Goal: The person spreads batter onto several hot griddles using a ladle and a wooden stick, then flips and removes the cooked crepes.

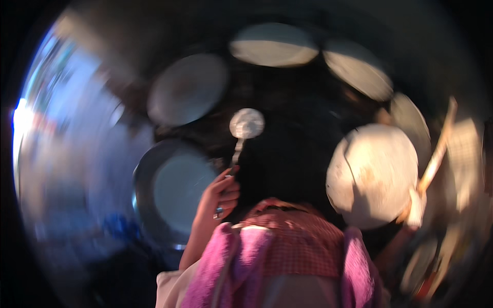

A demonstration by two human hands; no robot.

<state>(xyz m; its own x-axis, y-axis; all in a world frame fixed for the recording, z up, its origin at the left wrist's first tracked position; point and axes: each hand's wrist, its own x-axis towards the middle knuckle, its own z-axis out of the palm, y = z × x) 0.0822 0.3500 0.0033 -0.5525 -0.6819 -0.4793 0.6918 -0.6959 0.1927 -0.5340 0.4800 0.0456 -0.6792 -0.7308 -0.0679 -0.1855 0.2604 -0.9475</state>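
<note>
In my left hand (221,196), fingers wrapped round its handle, is a ladle (247,123) with a round, pale metal head. Its head hangs over the dark middle area. Below and left of it stands a wide metal basin (146,177) holding a smooth, whitish liquid (185,192). Over on the right, my right hand (415,209), covered by something white like a glove, grips a long wooden stick (436,156) that slants upward. Just left of that hand lies a large pale disc (372,174) with brownish patches and a shadow across it. Motion blur softens everything.
More round pale discs stand in an arc ahead: a greyish one (189,90), one at the far middle (273,49), one far right (358,69) and one partly hidden (411,126). Bright, smeared surroundings fill the left. Blurred long pieces (446,251) lie at lower right.
</note>
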